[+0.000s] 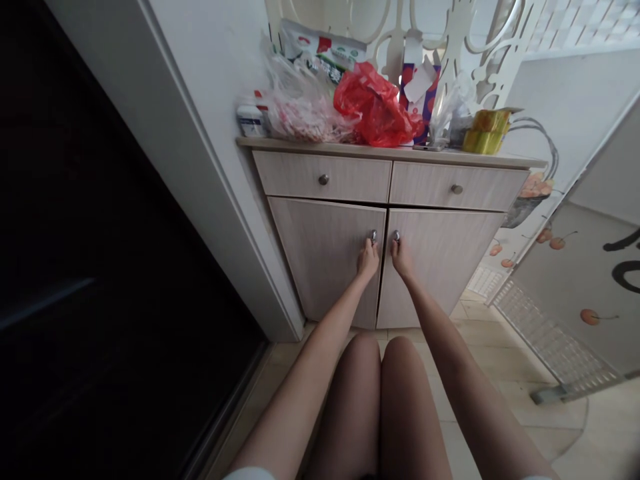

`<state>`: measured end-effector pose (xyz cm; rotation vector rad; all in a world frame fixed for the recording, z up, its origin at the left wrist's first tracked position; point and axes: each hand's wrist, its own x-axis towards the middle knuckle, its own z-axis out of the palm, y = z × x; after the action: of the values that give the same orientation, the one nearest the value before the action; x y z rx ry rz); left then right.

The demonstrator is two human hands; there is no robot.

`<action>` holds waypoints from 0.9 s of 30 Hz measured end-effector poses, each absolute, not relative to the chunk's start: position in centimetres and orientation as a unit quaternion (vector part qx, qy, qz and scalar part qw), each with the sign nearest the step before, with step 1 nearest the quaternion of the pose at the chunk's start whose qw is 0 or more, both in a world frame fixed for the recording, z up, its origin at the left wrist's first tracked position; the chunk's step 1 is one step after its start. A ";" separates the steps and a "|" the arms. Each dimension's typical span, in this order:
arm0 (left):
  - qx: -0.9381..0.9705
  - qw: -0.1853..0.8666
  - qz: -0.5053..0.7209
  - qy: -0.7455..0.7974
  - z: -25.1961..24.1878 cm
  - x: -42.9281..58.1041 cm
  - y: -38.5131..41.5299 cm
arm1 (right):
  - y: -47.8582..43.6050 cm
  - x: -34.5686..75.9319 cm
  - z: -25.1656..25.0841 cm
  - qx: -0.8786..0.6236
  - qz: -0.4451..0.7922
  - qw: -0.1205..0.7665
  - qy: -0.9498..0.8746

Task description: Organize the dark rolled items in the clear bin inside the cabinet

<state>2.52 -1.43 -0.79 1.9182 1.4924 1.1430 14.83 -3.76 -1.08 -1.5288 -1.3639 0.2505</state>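
Note:
A pale wooden cabinet (pixel 325 267) stands against the wall, with two drawers above two closed doors. My left hand (pixel 367 259) reaches up to the left door's metal knob (pixel 373 236), fingers pinched on it. My right hand (pixel 401 259) does the same at the right door's knob (pixel 396 235). Both arms are stretched forward, and my bare knees show below them.
On the cabinet top lie a red plastic bag (pixel 375 107), clear bags (pixel 300 107), a small white bottle (pixel 250 120) and yellow packets (pixel 487 130). A dark doorway (pixel 100 267) is at the left. At the right stands a sliding panel (pixel 575 280) painted with cherries. The floor is tiled.

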 end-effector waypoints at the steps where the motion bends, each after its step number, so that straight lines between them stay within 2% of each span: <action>1: 0.695 0.222 0.418 0.541 -1.0 2.1 -2.3 | -4.8 14.9 -1.2 -0.637 0.103 0.511 -0.567; 7: 0.689 0.197 0.454 0.530 -2.6 -2.4 -7.8 | -11.6 15.9 -1.9 -0.648 0.088 0.496 -0.570; 15: 0.623 0.179 0.570 0.505 -4.7 -10.3 -12.9 | -20.4 19.1 -3.1 -0.639 0.031 0.506 -0.578; 27: 0.523 0.022 0.623 0.581 -4.9 -23.4 -16.0 | -31.0 25.7 -4.2 -0.668 -0.023 0.533 -0.519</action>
<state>-23.44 -16.02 -4.94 1.6219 1.8020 1.9292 25.68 -31.00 -4.16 -1.5919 -1.2370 -0.0546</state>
